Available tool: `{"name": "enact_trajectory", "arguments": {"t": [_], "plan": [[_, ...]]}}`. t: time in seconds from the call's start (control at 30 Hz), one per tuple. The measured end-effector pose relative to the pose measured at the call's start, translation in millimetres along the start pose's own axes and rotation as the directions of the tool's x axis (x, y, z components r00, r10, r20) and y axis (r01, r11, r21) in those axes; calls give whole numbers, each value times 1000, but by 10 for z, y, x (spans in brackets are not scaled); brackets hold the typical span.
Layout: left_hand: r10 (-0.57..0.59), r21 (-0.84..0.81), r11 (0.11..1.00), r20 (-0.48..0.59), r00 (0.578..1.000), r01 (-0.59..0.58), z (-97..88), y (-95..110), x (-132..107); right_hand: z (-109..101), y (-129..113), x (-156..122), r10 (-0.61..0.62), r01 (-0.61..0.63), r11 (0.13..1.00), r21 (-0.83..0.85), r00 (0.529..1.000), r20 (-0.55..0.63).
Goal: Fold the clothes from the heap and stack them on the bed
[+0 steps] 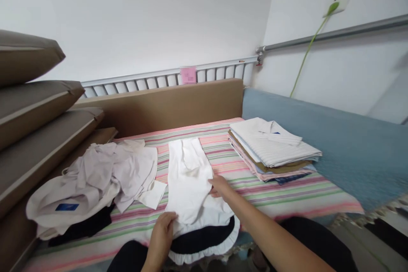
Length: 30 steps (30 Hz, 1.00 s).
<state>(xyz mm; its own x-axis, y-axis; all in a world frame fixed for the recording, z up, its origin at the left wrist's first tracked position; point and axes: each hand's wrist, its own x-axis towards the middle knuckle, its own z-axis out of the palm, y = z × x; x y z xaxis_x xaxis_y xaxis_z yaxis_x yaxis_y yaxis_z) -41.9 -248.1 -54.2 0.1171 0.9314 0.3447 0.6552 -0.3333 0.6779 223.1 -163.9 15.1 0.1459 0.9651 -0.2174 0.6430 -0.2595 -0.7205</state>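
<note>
In the head view a white garment (188, 182) lies partly folded in a long panel in front of me. Its near end spreads wider, with a ruffled white edge (204, 255) around a black area (200, 238). My left hand (162, 231) pinches the garment's lower left edge between thumb and fingers. On the right side, halfway up, my right hand (220, 187) is closed on the other edge; some of its fingertips are hidden by cloth. Left of the garment lies a loose heap of off-white clothes (105, 174). Folded clothes (274, 144) are stacked on the right.
A striped cloth (219, 148) covers the surface. Brown cushions (41, 131) are piled along the left. A brown backrest (178, 102) and a blue backrest (318, 131) border the back and right. Behind stands a white radiator (140, 83); a green cord (306, 55) hangs from a wall socket.
</note>
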Motion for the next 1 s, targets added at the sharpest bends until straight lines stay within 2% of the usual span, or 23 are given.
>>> {"name": "enact_trajectory", "arguments": {"t": [0.1, 0.17, 0.27, 0.43, 0.53, 0.63, 0.7, 0.8, 0.9, 1.0], "plan": [[-12, 55, 998, -5, 1000, 13, -172, -125, 75, -135, 248, -63, 34, -32, 999, 42, 999, -39], [14, 134, 991, 20, 1000, -16, -312, -151, 149, -235, 383, -133, -10, 13, 999, 41, 996, -90], [88, 276, 953, 130, 988, -121, -439, -81, 260, -329, 557, -292, -127, 130, 992, 10, 981, -149], [212, 435, 829, 337, 917, -352, -404, 111, 403, -263, 855, -579, -426, 401, 900, -170, 892, -152], [258, 456, 765, 432, 864, -456, -387, 86, 478, -244, 1075, -665, -470, 427, 853, -301, 878, -87], [293, 494, 694, 471, 832, -524, -405, -62, 541, -298, 1301, -663, -508, 456, 784, -420, 861, -12], [331, 534, 631, 470, 818, -562, -411, -173, 565, -336, 1406, -619, -566, 519, 708, -479, 823, 55], [395, 570, 530, 489, 778, -628, -392, -273, 576, -351, 1420, -494, -665, 629, 571, -527, 731, 151], [437, 568, 451, 532, 725, -689, -354, -294, 601, -329, 1281, -301, -739, 714, 456, -531, 637, 220], [469, 554, 396, 563, 681, -732, -331, -296, 673, -315, 1108, -72, -771, 766, 390, -511, 575, 275]]}}
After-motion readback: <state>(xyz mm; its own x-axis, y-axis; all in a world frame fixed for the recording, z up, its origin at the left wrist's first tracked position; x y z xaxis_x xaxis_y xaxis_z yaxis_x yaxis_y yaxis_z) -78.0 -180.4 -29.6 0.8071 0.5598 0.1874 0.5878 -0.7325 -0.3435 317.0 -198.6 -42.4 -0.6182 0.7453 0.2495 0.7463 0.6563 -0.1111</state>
